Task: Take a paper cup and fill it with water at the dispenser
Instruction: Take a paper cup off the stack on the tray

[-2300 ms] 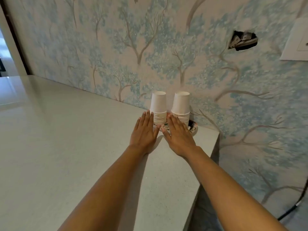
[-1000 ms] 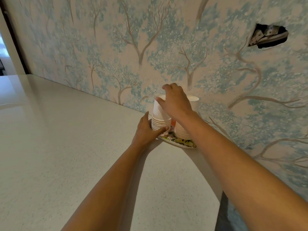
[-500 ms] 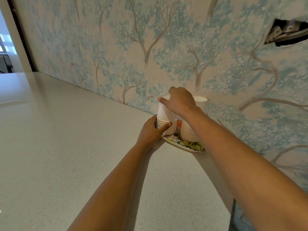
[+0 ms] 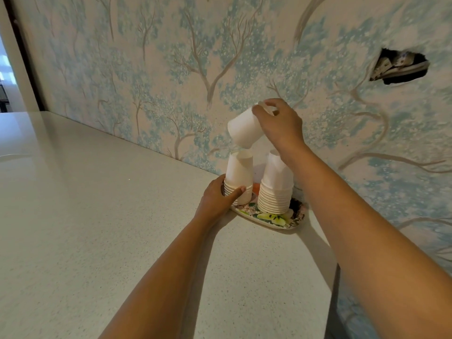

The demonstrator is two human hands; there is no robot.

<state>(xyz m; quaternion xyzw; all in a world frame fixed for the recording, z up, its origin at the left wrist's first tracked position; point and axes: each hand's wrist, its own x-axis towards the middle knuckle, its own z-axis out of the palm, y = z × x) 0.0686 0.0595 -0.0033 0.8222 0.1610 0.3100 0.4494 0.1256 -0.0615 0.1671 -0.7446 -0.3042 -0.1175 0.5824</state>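
Observation:
My right hand [image 4: 281,126] grips one white paper cup [image 4: 243,129] by its bottom end. The cup is tilted and hangs in the air just above the left stack of upturned paper cups [image 4: 238,174]. My left hand [image 4: 217,199] is wrapped around the lower part of that left stack and holds it down. A second stack of cups [image 4: 276,187] stands to the right, partly behind my right forearm. Both stacks rest on a small floral tray [image 4: 269,220]. No water dispenser is in view.
The tray sits at the far right corner of a pale speckled countertop [image 4: 97,216], against a wall with blue tree wallpaper [image 4: 171,69]. A hole in the wall [image 4: 398,68] shows at the upper right. The counter's right edge drops off near my right arm.
My right hand has lifted the top cup off the left stack and tilted it. My left hand stays on the stack's base.

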